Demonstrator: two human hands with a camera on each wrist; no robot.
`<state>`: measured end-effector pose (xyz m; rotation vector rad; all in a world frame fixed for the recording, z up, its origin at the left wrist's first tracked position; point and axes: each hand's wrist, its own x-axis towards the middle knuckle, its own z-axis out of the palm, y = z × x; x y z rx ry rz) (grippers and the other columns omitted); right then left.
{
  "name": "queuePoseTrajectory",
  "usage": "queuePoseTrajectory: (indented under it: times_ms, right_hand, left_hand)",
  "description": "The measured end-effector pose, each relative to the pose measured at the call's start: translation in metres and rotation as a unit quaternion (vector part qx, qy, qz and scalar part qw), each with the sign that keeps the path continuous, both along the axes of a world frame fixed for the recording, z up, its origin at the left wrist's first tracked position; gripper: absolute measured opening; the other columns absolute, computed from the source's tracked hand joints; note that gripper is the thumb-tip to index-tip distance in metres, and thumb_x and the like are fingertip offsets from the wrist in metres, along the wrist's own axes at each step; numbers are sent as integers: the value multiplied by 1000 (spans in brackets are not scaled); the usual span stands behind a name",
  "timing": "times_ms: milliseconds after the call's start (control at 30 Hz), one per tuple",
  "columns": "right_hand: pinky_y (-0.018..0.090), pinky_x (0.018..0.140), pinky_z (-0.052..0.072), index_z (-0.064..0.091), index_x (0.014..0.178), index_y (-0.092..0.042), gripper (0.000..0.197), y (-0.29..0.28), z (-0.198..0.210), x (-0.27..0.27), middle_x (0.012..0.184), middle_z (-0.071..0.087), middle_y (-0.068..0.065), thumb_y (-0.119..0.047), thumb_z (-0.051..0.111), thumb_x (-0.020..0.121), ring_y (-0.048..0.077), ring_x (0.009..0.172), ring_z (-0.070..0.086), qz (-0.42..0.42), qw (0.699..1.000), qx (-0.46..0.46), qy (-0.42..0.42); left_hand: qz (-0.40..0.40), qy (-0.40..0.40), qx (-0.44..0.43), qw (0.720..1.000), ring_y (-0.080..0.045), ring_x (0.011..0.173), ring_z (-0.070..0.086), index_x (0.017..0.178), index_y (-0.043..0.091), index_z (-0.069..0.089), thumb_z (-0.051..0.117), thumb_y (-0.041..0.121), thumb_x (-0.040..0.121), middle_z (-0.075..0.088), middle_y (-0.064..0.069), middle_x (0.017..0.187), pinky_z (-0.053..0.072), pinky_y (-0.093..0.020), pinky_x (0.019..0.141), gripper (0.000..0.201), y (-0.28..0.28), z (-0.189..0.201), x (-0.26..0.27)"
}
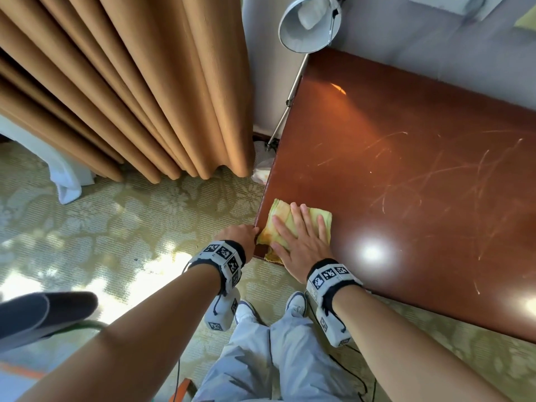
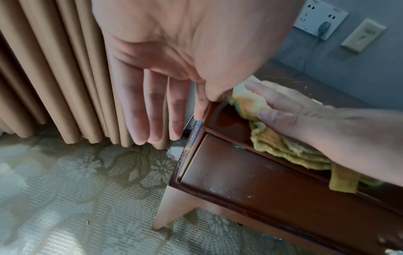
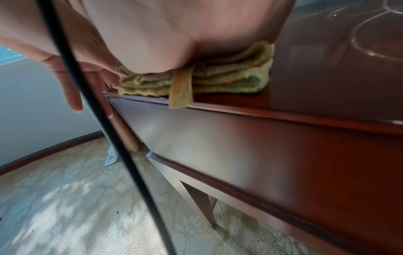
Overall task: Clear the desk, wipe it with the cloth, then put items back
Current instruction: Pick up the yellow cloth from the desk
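Note:
The folded yellow cloth [image 1: 280,206] lies on the near left corner of the red-brown desk [image 1: 406,169]. My right hand [image 1: 301,242] presses flat on it with straight, spread fingers. A strip of the cloth [image 3: 229,81] hangs over the desk's front edge. My left hand [image 1: 239,236] is beside the desk's left edge at that corner, holding nothing. In the left wrist view its fingers [image 2: 152,103] are straight and point down, with the hand touching the corner edge. The desk top bears scratches and nothing else.
A silver lamp [image 1: 307,24] on a thin stand leans by the desk's far left corner. Tan curtains [image 1: 130,82] hang to the left over patterned carpet. A wall socket [image 2: 320,17] with a plug sits behind the desk. A dark chair [image 1: 43,314] is at lower left.

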<state>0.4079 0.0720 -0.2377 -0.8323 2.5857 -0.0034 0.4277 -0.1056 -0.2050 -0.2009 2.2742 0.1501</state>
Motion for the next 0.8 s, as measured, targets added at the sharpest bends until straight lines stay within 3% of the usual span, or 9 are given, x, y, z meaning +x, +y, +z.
queuePoseTrajectory:
  times_ms: [133, 233, 333, 500, 633, 800]
  right_hand:
    - [52, 121, -10, -5, 156, -41, 60, -2, -3, -18, 166, -16, 4, -60, 11, 102, 24, 152, -18, 9, 1000, -5, 13]
    - [52, 120, -14, -10, 155, -43, 60, -15, -3, -59, 164, -23, 3, -60, 11, 101, 23, 150, -24, -11, 1000, -6, -6]
    - [53, 120, -14, -10, 155, -44, 60, -28, -5, -95, 165, -23, 3, -60, 11, 101, 24, 150, -23, -22, 1000, -11, -2]
    - [54, 120, -11, -9, 155, -43, 60, -30, -5, -104, 165, -20, 4, -60, 10, 101, 25, 151, -21, -17, 1000, -13, 14]
    - [56, 120, -10, -9, 156, -40, 62, -30, -5, -100, 165, -19, 7, -59, 13, 101, 27, 151, -19, -16, 999, -21, 19]
    - [57, 120, -7, -8, 157, -37, 64, -18, -5, -62, 165, -18, 9, -58, 14, 101, 29, 152, -18, -1, 999, -32, 28]
  left_hand:
    - [-10, -20, -4, 1000, -23, 99, 63, 131, 22, 52, 40, 22, 105, 59, 0, 102, 55, -34, 78, 29, -2, 1, -9]
    - [-59, -54, 2, 997, -27, 115, 58, 151, 30, 32, 39, 10, 101, 56, -4, 129, 53, -35, 87, 55, -7, -1, -14]
    - [-57, -51, 4, 997, -28, 120, 55, 155, 32, 24, 36, 5, 101, 51, -7, 137, 51, -35, 91, 62, -10, -2, -13]
    - [-3, -46, 40, 998, -26, 110, 59, 150, 32, 35, 34, 10, 104, 57, -6, 120, 53, -37, 91, 51, -15, 2, -13]
    - [61, -39, 30, 997, -26, 109, 61, 143, 34, 46, 34, 21, 107, 60, -7, 119, 53, -39, 92, 40, -9, 4, -12]
    - [112, -10, 20, 993, -26, 108, 62, 130, 26, 58, 34, 30, 108, 64, -6, 115, 52, -39, 93, 33, 1, 4, -6]
